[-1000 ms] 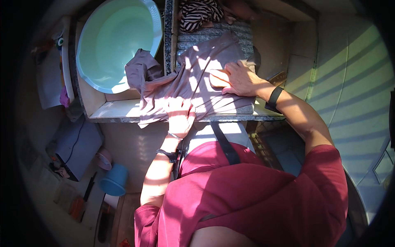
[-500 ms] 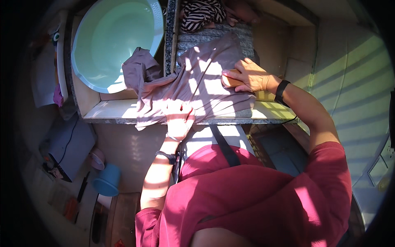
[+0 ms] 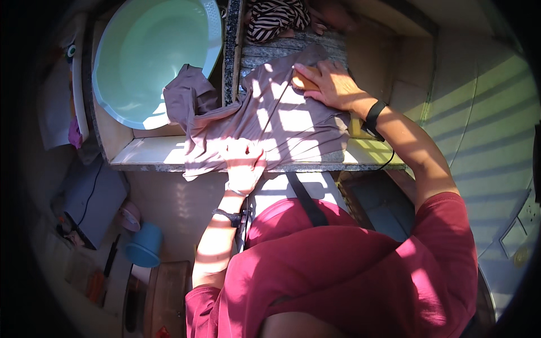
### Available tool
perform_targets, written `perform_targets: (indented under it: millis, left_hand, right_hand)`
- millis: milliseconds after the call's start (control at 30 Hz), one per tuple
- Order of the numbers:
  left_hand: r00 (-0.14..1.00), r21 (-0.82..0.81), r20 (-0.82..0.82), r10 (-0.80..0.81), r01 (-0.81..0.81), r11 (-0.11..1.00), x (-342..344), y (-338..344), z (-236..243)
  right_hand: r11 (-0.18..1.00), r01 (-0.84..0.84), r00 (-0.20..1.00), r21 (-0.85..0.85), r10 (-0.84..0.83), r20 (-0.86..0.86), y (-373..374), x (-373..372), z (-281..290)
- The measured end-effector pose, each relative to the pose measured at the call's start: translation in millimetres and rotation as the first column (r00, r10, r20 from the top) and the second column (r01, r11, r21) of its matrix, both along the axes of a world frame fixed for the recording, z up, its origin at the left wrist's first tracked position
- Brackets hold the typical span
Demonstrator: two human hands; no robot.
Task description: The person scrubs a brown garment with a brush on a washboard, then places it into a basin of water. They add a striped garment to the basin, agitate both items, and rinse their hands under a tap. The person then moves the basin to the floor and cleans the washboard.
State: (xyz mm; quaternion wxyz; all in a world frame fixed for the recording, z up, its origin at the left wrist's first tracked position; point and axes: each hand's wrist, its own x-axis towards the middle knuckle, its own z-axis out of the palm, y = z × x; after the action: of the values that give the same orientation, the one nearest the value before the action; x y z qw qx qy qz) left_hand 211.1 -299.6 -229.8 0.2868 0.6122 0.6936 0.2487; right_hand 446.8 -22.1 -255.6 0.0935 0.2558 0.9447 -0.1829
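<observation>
Right hand [image 3: 336, 89] gripped the brush [image 3: 304, 79]; left hand [image 3: 244, 167] (grip unclear) pressed the garment [image 3: 290, 120], seemingly limp, best held there.

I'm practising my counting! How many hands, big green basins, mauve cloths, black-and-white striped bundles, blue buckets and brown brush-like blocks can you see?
Hands: 2 (left hand, right hand)
Green basin: 1
Mauve cloth: 1
Striped bundle: 1
Blue bucket: 1
Brown brush-like block: 1
Total: 7
</observation>
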Motion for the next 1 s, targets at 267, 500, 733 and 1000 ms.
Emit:
perform_targets:
  millis: [267, 500, 733, 1000]
  left_hand:
    - [0.999, 0.013, -0.030, -0.015, 0.015, 1.000, 0, 2, 0]
    - [0.998, -0.022, -0.046, -0.032, 0.031, 0.999, -2, -2, 1]
    - [0.997, 0.005, -0.058, -0.043, 0.044, 0.999, -2, -2, -5]
    - [0.996, -0.014, -0.073, -0.049, 0.048, 0.999, -2, 2, -3]
  right_hand:
    - [0.978, 0.170, 0.985, -0.123, -0.172, 0.000, -11, -47, 6]
    - [0.872, 0.487, 0.865, -0.042, -0.476, 0.157, 21, -25, -15]
    - [0.810, 0.521, 0.852, -0.269, -0.473, 0.226, -41, -59, 43]
    - [0.438, 0.895, 0.423, 0.086, -0.893, 0.153, -19, 57, -36]
